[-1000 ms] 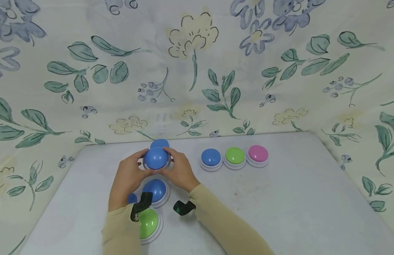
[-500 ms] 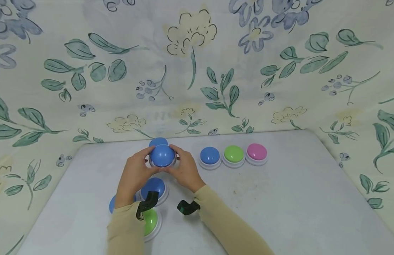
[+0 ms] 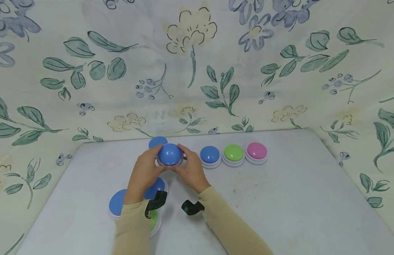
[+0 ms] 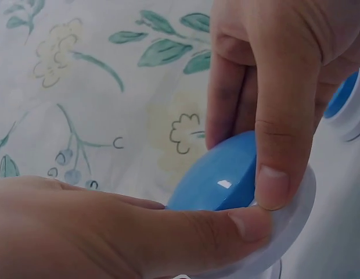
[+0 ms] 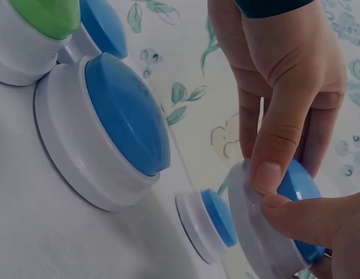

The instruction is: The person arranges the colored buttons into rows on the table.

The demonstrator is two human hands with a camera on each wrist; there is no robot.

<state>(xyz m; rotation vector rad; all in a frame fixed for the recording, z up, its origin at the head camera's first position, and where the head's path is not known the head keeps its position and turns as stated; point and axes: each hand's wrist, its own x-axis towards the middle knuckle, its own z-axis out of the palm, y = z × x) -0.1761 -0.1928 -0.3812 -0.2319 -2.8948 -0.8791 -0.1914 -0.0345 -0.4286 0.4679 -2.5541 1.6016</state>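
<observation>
head view is showing a left sleeve [image 3: 131,230] nearest, partly covering a near green button [image 3: 155,221]; a left blue button [image 3: 116,203] is lying just beside that forearm, and a middle blue button [image 3: 157,188] is sitting partly hidden by the wrist. beyond them, the left hand [image 3: 147,173] and right hand [image 3: 193,170] are pinching one held blue button [image 3: 170,154] between them, thumbs meeting on the near side of its white base, fingers curving round the sides. it seems to be hanging above the table [image 3: 280,198], dome up. for good handling, both hands should be sharing the weight evenly, gripping the base rather than pressing the dome. a far blue button [image 3: 157,141] is standing just behind, close to the table's back edge, so pushing farther would be risking a knock. rightward, a blue row button [image 3: 210,154], green row button [image 3: 233,152] and pink row button [image 3: 257,151] are standing side by side, the first near the right fingers; wider room is opening in front of them. a flowered cloth [image 3: 264,88] is rising behind everything.
</observation>
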